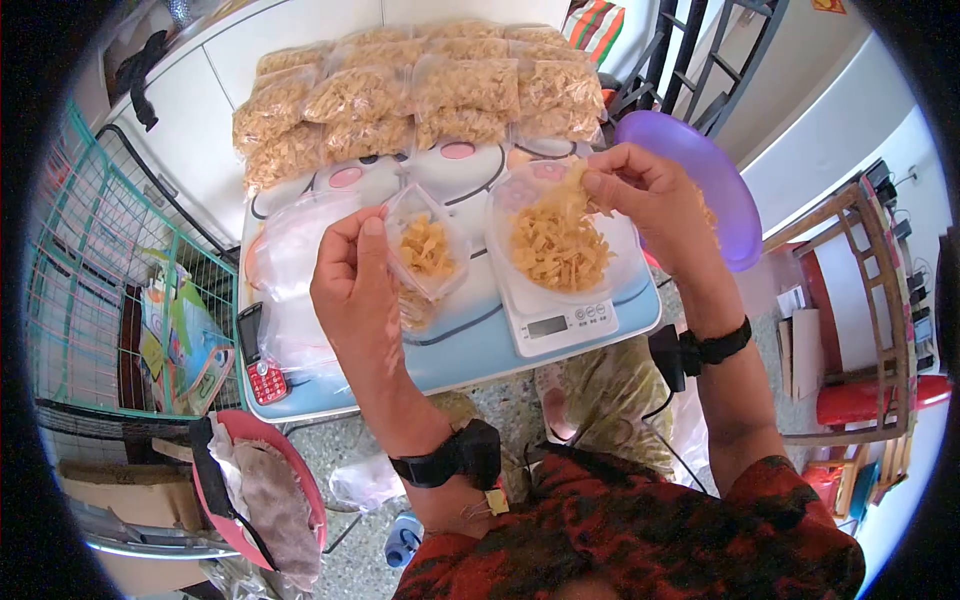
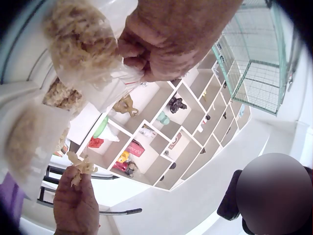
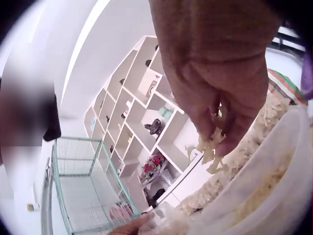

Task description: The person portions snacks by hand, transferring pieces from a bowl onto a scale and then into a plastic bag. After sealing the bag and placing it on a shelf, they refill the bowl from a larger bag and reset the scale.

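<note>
My left hand [image 1: 352,270] pinches the rim of a clear plastic bag [image 1: 408,205] that has some yellowish dried flakes in its bottom. To the right, a white kitchen scale [image 1: 535,345] carries a translucent bowl [image 1: 497,235] heaped with more flakes [image 1: 560,248]. Above the bowl's far right side, my right hand [image 1: 655,205] holds a few flakes between thumb and fingers. The right wrist view shows those pinched flakes [image 3: 211,155] sticking out below the fingertips. In the left wrist view, the bag [image 2: 83,44] hangs beside the left hand [image 2: 178,44].
Filled bags [image 1: 365,90] are stacked along the table's back. Flat plastic bags [image 1: 300,260] lie at the left, with a red-keyed phone [image 1: 262,365] by the edge. A purple basin [image 1: 725,185] stands at the right, partly behind the right hand. A green wire cage [image 1: 130,290] flanks the table.
</note>
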Demonstrator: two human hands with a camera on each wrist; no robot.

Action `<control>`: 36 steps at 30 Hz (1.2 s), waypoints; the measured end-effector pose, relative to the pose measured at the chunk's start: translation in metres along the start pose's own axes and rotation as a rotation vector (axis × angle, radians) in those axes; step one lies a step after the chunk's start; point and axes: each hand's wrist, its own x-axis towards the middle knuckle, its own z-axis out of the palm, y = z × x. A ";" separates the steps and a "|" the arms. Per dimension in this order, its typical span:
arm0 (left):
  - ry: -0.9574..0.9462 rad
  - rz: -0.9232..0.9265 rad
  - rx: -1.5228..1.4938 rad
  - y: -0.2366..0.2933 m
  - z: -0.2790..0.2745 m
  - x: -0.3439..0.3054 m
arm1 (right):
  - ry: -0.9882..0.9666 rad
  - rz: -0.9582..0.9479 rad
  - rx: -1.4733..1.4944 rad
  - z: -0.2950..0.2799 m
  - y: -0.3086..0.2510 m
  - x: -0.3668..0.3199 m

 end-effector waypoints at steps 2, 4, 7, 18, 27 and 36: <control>-0.008 -0.009 -0.006 0.000 -0.001 -0.001 | 0.023 0.051 0.199 -0.002 -0.001 0.001; -0.010 -0.007 0.009 0.002 0.001 -0.002 | 0.042 0.127 0.387 -0.003 0.002 0.002; -0.002 0.002 0.041 0.002 0.002 -0.002 | 0.061 0.174 0.587 0.002 -0.002 0.001; -0.012 -0.056 -0.099 0.006 0.004 -0.004 | 0.033 -0.055 0.350 0.041 -0.046 -0.009; -0.016 -0.079 -0.131 0.009 -0.001 -0.004 | -0.075 -0.440 -0.264 0.118 -0.036 -0.007; -0.053 -0.038 -0.036 0.004 -0.003 -0.003 | -0.398 -0.568 -0.599 0.131 -0.041 0.004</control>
